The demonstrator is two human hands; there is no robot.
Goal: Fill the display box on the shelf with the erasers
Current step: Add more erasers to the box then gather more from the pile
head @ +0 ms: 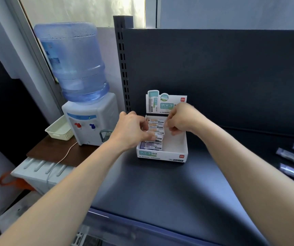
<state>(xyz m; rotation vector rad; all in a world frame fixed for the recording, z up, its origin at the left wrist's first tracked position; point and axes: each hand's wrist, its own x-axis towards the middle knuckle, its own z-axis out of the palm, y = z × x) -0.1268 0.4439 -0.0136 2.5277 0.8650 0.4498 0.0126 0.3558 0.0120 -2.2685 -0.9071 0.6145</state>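
A: The white cardboard display box with teal printing sits on the dark shelf close to its back panel, nearer the left end than the right. Its left half holds a row of small sleeved erasers stacked front to back; its right half is bare white floor.

B: Which way do the erasers lie?

A: Long axes run left to right, parallel to the box's front wall. The left hand is over the row's left ends, fingers curled down onto the nearer erasers, pressing or pinching them; I cannot tell whether it has lifted one. The right hand is at the row's right ends, knuckles up, fingers curled closed inward against them, by the look steadying the stack.

B: And the rest of the stock?

A: Loose purple-sleeved erasers lie along the shelf's right edge, well apart from the box. The right hand is nearer them, so I judge it would fetch more for the bare right half.

B: Arm pose?

A: Both forearms reach forward, converging on the box, wrists slightly bent down.
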